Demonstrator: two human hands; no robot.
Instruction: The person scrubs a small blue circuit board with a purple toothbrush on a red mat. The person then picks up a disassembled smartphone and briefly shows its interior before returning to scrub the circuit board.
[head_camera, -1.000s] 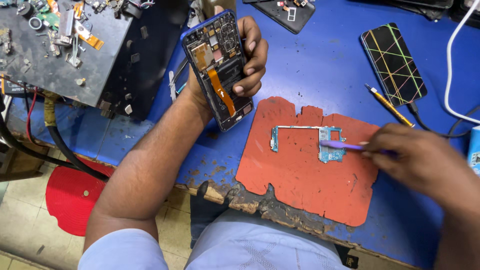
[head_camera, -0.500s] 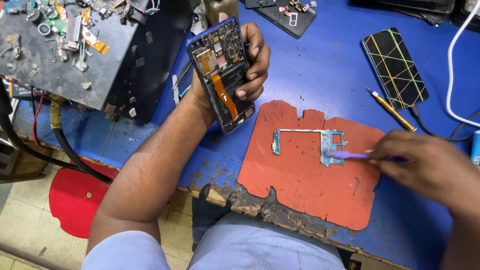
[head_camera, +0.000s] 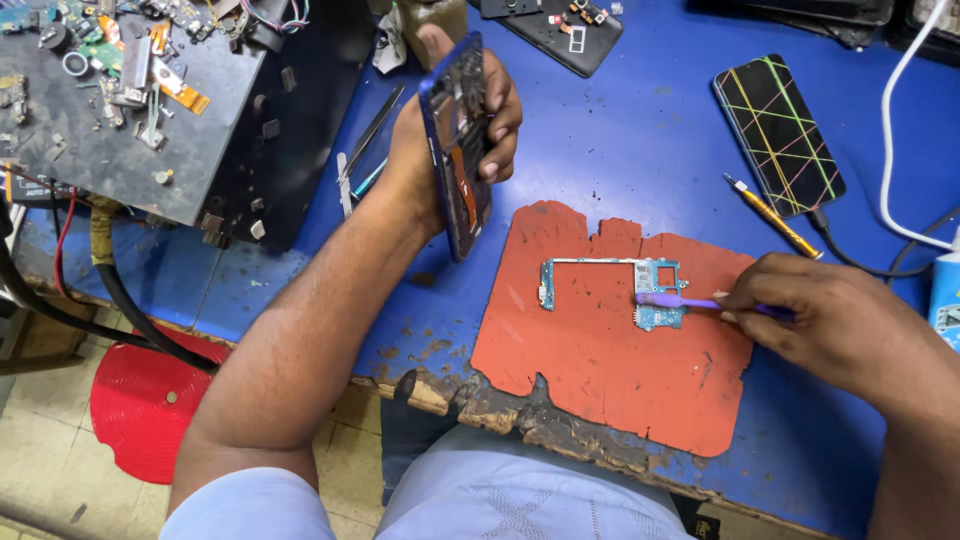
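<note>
While I work over the blue counter, its front edge is crumbling just below the red mat, and that mat overhangs the broken part, so a hard push could, I think, slide it towards my lap. On the black block to my left, loose scrap parts lie close to my forearm; a careless swing might sweep some off. My left hand is closed around the opened phone frame, held upright and on edge above the counter, thumb on top and fingers curled over the far side. Tilted like that, I judge it could slip from my grip and land on the tweezers lying beside it, or a loose flex inside could snag. My right hand pinches the purple brush, whose head rests on the small blue circuit board lying flat on the mat. Nothing pins that board down, so a firm stroke could skate it across the mat or knock a tiny component. Near my right wrist a yellow-handled tool and a cable lie where my hand might catch them.
</note>
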